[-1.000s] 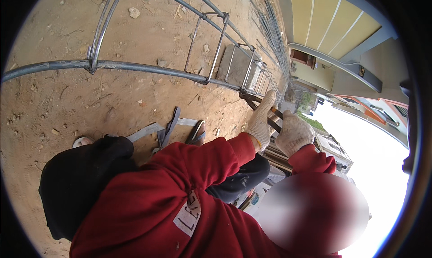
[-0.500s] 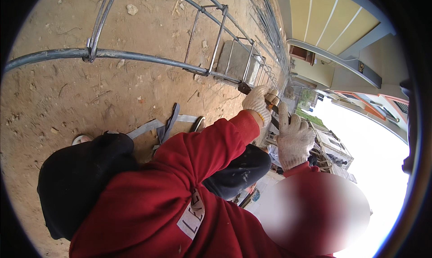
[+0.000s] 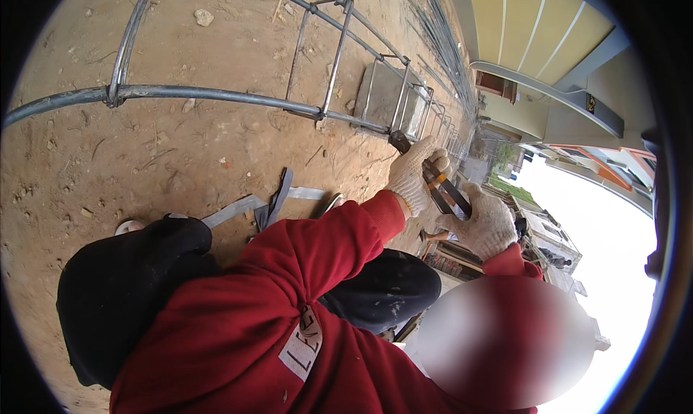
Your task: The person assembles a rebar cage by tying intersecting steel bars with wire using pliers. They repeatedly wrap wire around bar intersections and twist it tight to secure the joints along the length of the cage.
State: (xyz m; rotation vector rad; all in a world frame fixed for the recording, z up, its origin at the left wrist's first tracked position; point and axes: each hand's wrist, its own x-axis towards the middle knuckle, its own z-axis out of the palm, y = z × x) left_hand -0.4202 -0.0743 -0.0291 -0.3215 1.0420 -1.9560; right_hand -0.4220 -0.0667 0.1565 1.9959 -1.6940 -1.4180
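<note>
My left hand (image 3: 414,177), in a knitted white work glove, is closed around a pair of pincers (image 3: 447,194) with black and orange handles. The dark head of the tool sticks out beyond the glove, against a grey steel bar of a rebar cage (image 3: 209,92). At the other end, my right hand (image 3: 486,225), gloved alike, is closed on the handle ends with its fingers curled. The handles stand somewhat apart between the two gloves. What lies in the jaws is too small to make out.
Square stirrups join the cage's long bars, which run into the distance past a concrete block (image 3: 386,100). Loose steel rods (image 3: 433,35) lie beyond on bare earth. Grey strap-like strips (image 3: 271,199) are near my feet. Buildings (image 3: 534,24) rise at the right.
The right hand, open with its fingers stretched out before, has closed on the handle ends. The handles show more plainly and wider apart now. The view has shifted slightly.
</note>
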